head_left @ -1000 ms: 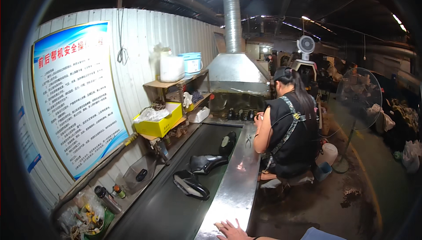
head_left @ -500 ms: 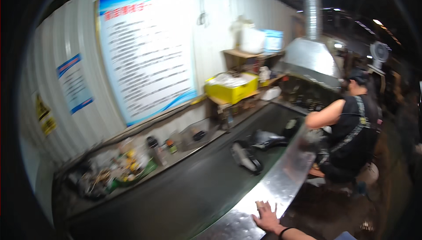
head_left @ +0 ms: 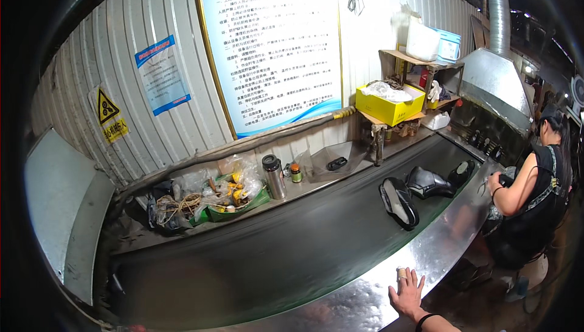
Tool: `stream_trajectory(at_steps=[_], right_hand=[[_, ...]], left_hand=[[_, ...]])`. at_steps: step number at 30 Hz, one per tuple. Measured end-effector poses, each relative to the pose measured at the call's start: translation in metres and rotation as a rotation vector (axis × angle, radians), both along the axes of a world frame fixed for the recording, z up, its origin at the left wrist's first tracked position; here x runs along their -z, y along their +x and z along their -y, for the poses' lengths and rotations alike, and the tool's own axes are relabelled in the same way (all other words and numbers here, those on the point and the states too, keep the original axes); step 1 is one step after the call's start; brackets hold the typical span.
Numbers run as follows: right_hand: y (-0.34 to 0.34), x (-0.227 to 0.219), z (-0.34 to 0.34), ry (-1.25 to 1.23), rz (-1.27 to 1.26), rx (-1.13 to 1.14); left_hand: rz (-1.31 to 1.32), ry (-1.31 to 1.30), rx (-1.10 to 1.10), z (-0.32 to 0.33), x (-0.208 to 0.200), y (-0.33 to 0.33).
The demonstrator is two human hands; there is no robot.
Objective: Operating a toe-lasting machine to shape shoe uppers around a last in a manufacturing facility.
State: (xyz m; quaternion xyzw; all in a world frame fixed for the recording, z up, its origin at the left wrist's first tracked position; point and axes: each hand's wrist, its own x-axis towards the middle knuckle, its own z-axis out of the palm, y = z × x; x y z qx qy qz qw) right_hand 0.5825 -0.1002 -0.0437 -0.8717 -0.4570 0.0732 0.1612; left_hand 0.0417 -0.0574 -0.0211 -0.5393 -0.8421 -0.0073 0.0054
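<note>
Your right hand [head_left: 409, 292] lies flat, fingers spread, on the near steel rim [head_left: 340, 307] of the dark conveyor belt [head_left: 261, 259]; it grips nothing. There is a pale band or tape on one finger, though the view is too small to be sure which. Your left hand is out of view, so I cannot tell its state.

You look to be between pieces, waiting at the belt. The nearest work is the black shoe lying sole-up with a pale insole [head_left: 399, 202], on the belt to the far right of your hand and well apart from it. Just beyond it lies a black ankle boot on its side [head_left: 429, 183], and past that a third dark shoe [head_left: 462, 172]. To take the nearest one, you would need to reach forward and right across the rim and close the hand round it.

On the far ledge, a yellow open box [head_left: 389, 105] on a small wooden shelf holds crumpled white material. A clear shallow tray [head_left: 331, 160] holds a small dark object. A green tray [head_left: 234, 209], further left, is heaped with plastic bags and yellowish bits, with a steel flask [head_left: 274, 177] and a small jar [head_left: 295, 173] just to its right. At the far right, another person in black [head_left: 535, 192] works at the belt's end.
</note>
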Motion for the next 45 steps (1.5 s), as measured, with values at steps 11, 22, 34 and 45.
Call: stream_trajectory(at_steps=[11, 22, 34, 45], right_hand=[[0.003, 0.002, -0.002, 0.009, 0.034, 0.008], [0.0, -0.001, -0.007, -0.043, 0.037, -0.003], [-0.006, -0.008, -0.004, -0.065, -0.041, -0.004], [-0.008, -0.004, 0.002, -0.008, 0.082, -0.033]], left_hand=[[0.05, -0.025, 0.011, -0.006, -0.007, 0.005], [0.045, 0.017, -0.025, -0.002, 0.002, 0.0], [0.058, 0.072, 0.02, 0.001, 0.008, -0.006], [0.024, 0.058, 0.011, -0.006, 0.002, -0.006]])
